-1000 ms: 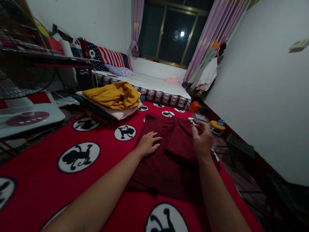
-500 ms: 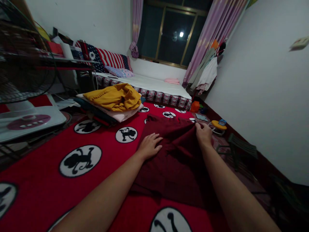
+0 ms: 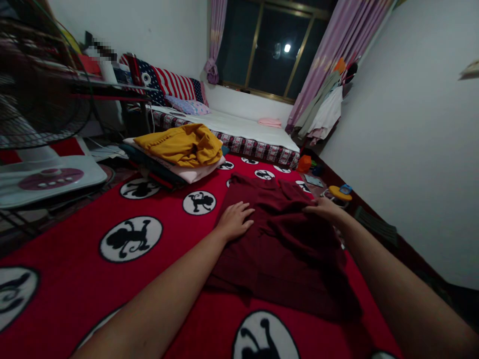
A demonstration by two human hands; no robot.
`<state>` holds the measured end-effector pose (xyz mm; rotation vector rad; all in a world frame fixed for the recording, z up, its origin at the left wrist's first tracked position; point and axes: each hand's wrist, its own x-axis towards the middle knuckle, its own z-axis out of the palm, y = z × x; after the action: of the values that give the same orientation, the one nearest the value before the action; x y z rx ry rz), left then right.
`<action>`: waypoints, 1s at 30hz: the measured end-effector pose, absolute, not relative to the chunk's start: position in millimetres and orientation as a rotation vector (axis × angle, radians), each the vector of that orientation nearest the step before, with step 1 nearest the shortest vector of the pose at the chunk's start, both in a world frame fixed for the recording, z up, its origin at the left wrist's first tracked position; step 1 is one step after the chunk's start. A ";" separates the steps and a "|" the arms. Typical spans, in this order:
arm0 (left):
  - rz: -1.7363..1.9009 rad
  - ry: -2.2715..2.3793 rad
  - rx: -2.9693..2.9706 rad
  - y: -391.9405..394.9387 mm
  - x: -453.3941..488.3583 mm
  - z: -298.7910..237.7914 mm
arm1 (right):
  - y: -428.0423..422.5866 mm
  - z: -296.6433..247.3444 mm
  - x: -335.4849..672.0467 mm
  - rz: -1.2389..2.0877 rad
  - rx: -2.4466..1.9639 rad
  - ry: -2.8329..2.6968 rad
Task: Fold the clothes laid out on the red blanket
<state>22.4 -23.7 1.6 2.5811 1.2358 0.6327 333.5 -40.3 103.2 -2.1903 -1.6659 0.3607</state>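
Both arms reach forward over the red monkey-print blanket (image 3: 75,279). The left hand (image 3: 235,221) lies flat, fingers spread, pressing the maroon garment (image 3: 284,244) at its nine o'clock edge and gripping nothing. The right hand (image 3: 324,208) rests open, palm down, at its two o'clock edge. A yellow cloth (image 3: 183,144) tops a folded stack toward ten o'clock.

The garment (image 3: 284,239) lies spread on the blanket (image 3: 112,279), in front of the person. The left hand (image 3: 235,219) rests on its left part and the right hand (image 3: 324,207) on its right edge, the two apart. Behind and left of the garment, a pile of clothes (image 3: 183,144) sits on the blanket. A fan (image 3: 37,99) stands at the far left. The bed (image 3: 239,129) lies behind the blanket, below the window (image 3: 277,45).
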 end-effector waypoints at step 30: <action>0.781 1.230 2.511 -26.0 24.4 -2.1 | 139.9 67.5 123.6 0.046 -1.779 -1.999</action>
<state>24.4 -26.0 -2.1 2.5106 1.2297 0.7810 123.6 139.9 67.5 -1.7789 -1.9985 0.0456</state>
